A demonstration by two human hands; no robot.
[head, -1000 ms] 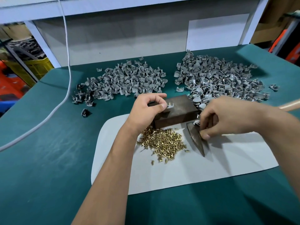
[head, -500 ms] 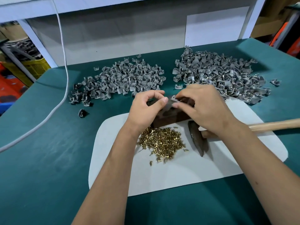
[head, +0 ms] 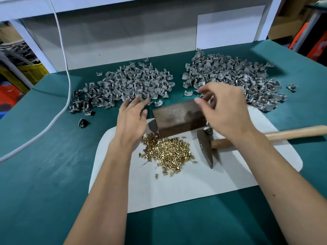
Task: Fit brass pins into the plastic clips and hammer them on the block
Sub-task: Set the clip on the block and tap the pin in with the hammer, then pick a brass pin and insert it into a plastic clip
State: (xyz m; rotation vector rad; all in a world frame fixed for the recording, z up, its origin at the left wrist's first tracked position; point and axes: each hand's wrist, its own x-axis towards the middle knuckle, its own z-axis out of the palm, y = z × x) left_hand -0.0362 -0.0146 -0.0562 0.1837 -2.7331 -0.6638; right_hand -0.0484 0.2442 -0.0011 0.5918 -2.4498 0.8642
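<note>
A dark metal block sits at the back of a white mat, its top bare. A heap of brass pins lies just in front of it. My left hand reaches with straight fingers to the near edge of the left pile of grey plastic clips. My right hand hovers over the block's right end beside the right pile of clips, fingers loosely spread; I see nothing pinched in them. The hammer lies on the mat under my right wrist, its wooden handle pointing right.
A white cable hangs down and runs across the green table on the left. Stray clips lie apart from the left pile, and one lies right of the right pile. A white wall panel closes the back; a yellow crate stands beyond the left edge.
My right hand let go of the hammer, pinched the clip off the block and swung toward the right pile. My left hand left the block and reached for the left pile.
</note>
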